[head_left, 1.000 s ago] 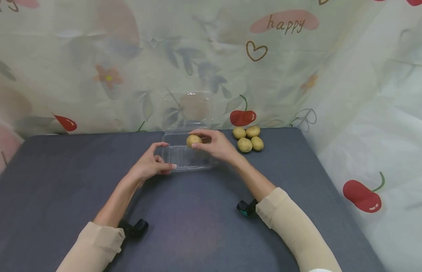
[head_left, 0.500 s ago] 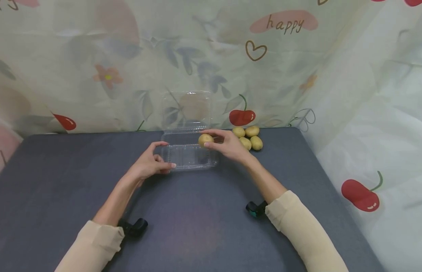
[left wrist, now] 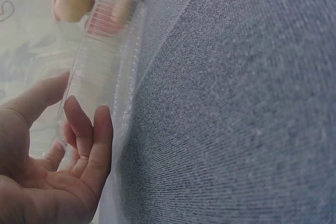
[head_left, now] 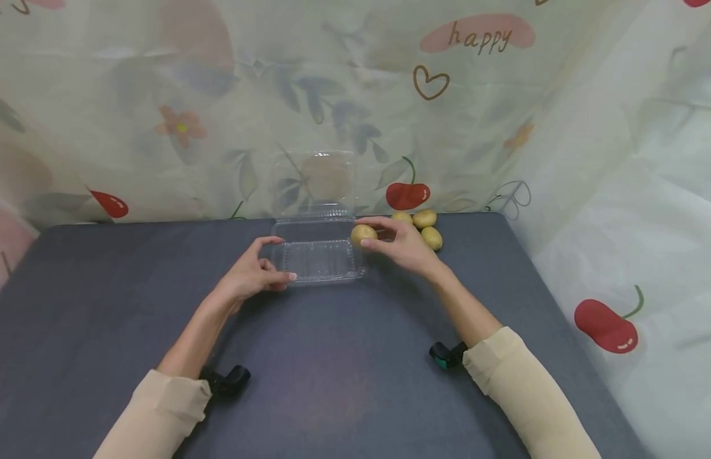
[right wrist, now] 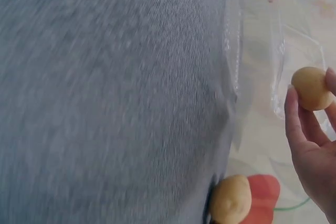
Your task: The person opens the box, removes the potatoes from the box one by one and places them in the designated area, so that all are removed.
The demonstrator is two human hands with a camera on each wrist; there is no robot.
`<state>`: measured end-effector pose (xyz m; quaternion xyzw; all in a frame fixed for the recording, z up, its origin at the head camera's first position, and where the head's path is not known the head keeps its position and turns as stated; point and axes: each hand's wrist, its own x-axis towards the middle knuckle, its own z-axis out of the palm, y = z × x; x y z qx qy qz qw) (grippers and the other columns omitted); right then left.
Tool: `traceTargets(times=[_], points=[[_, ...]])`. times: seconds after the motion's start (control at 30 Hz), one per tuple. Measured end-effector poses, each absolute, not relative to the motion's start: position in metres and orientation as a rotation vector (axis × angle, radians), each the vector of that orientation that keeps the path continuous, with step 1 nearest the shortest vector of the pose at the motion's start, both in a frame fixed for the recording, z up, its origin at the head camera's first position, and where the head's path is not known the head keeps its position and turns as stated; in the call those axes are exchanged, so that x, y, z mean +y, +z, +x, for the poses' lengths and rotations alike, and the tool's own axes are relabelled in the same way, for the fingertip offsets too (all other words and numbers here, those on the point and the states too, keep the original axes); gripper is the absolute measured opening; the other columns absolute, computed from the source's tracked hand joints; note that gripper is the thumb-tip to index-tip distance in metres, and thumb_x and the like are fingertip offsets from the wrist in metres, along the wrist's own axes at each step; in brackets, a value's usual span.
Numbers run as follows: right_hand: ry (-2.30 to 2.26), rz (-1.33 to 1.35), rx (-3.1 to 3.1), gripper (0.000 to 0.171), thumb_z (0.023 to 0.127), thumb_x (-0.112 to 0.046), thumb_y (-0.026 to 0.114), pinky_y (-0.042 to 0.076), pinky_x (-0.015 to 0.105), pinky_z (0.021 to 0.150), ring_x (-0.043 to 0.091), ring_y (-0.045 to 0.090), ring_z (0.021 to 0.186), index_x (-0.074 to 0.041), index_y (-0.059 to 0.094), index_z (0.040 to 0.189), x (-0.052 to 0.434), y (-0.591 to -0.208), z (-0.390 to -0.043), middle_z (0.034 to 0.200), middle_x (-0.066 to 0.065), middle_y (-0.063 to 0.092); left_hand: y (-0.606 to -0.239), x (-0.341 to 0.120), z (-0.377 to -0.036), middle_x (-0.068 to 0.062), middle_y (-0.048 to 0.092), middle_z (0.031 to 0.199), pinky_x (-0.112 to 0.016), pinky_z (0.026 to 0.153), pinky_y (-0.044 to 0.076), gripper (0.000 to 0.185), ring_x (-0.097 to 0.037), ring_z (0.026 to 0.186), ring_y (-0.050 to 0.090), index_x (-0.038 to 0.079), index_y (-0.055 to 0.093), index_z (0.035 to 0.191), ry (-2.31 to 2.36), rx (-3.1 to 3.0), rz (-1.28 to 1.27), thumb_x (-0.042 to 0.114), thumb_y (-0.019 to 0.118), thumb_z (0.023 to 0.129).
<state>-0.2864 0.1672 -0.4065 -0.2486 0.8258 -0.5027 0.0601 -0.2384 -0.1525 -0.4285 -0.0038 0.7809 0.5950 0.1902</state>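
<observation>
A clear plastic clamshell container [head_left: 318, 261] lies on the dark grey table [head_left: 332, 357], its lid [head_left: 315, 185] standing upright against the backdrop. My left hand [head_left: 284, 259] grips the container's left end between thumb and fingers; in the left wrist view the container [left wrist: 100, 72] shows as well. My right hand [head_left: 368, 233] pinches a small yellow potato [head_left: 362, 232] just above the container's right rim. In the right wrist view the potato [right wrist: 311, 87] sits between thumb and fingertips. The tray looks empty.
A few more potatoes [head_left: 425, 220] lie in a pile at the table's back edge, just right of my right hand. A floral cloth backdrop [head_left: 160, 127] hangs behind and to the right. The table's right edge [head_left: 539, 280] runs close by.
My right hand has carried the potato rightwards, from over the middle of the container to its right rim, nearer the pile. The left hand has stayed on the container.
</observation>
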Motion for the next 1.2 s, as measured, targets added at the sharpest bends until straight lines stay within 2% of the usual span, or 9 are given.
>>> traceTargets(times=[0.17, 0.4, 0.63, 0.8, 0.93, 1.07, 1.2], points=[[-1.555, -0.721, 2.497, 0.044, 0.093, -0.016, 0.072, 0.053, 0.038, 0.089, 0.029, 0.064, 0.108, -0.007, 0.062, 0.135, 0.179, -0.407, -0.287, 0.132, 0.006, 0.062, -0.429, -0.153, -0.239, -0.007, 0.055, 0.071, -0.044, 0.085, 0.057, 0.089, -0.034, 0.084, 0.067, 0.017, 0.023, 0.155, 1.666, 2.199, -0.023, 0.011, 0.079, 0.086], [-1.539, -0.636, 2.567, 0.043, 0.092, -0.019, 0.074, 0.054, 0.03, 0.085, 0.026, 0.065, 0.105, -0.008, 0.064, 0.133, 0.193, -0.412, -0.285, 0.129, 0.003, 0.061, -0.429, -0.154, -0.238, -0.008, 0.056, 0.072, -0.043, 0.083, 0.057, 0.089, -0.033, 0.084, 0.068, 0.017, 0.022, 0.155, 1.658, 2.216, -0.023, 0.012, 0.079, 0.087], [-1.548, -0.612, 2.591, 0.041, 0.091, -0.018, 0.075, 0.054, 0.031, 0.084, 0.031, 0.064, 0.105, -0.009, 0.066, 0.13, 0.206, -0.416, -0.282, 0.135, 0.006, 0.06, -0.43, -0.154, -0.238, -0.007, 0.057, 0.072, -0.042, 0.083, 0.057, 0.087, -0.032, 0.083, 0.068, 0.017, 0.024, 0.154, 1.654, 2.231, -0.029, 0.013, 0.078, 0.087], [-1.494, -0.57, 2.623, 0.043, 0.092, -0.023, 0.075, 0.054, 0.032, 0.083, 0.028, 0.065, 0.102, -0.011, 0.065, 0.132, 0.217, -0.417, -0.279, 0.131, 0.003, 0.063, -0.431, -0.153, -0.239, -0.008, 0.058, 0.073, -0.041, 0.081, 0.057, 0.086, -0.031, 0.081, 0.068, 0.017, 0.024, 0.154, 1.639, 2.247, -0.034, 0.014, 0.079, 0.087], [-1.485, -0.543, 2.622, 0.045, 0.092, -0.024, 0.074, 0.054, 0.029, 0.08, 0.031, 0.066, 0.099, -0.011, 0.064, 0.133, 0.226, -0.417, -0.276, 0.125, 0.006, 0.066, -0.431, -0.152, -0.24, -0.008, 0.057, 0.073, -0.041, 0.08, 0.058, 0.087, -0.031, 0.08, 0.069, 0.016, 0.024, 0.153, 1.636, 2.248, -0.037, 0.013, 0.079, 0.086], [-1.492, -0.516, 2.611, 0.044, 0.092, -0.024, 0.074, 0.053, 0.025, 0.08, 0.034, 0.065, 0.101, -0.012, 0.064, 0.133, 0.233, -0.417, -0.273, 0.122, 0.008, 0.067, -0.431, -0.151, -0.24, -0.008, 0.057, 0.072, -0.041, 0.079, 0.058, 0.088, -0.032, 0.08, 0.069, 0.015, 0.024, 0.154, 1.635, 2.25, -0.031, 0.014, 0.08, 0.085], [-1.478, -0.503, 2.62, 0.043, 0.092, -0.025, 0.074, 0.053, 0.024, 0.081, 0.031, 0.066, 0.104, -0.014, 0.064, 0.133, 0.24, -0.417, -0.271, 0.125, 0.009, 0.066, -0.431, -0.15, -0.241, -0.008, 0.057, 0.072, -0.041, 0.079, 0.058, 0.088, -0.032, 0.079, 0.069, 0.015, 0.025, 0.153, 1.631, 2.25, -0.035, 0.014, 0.081, 0.085]])
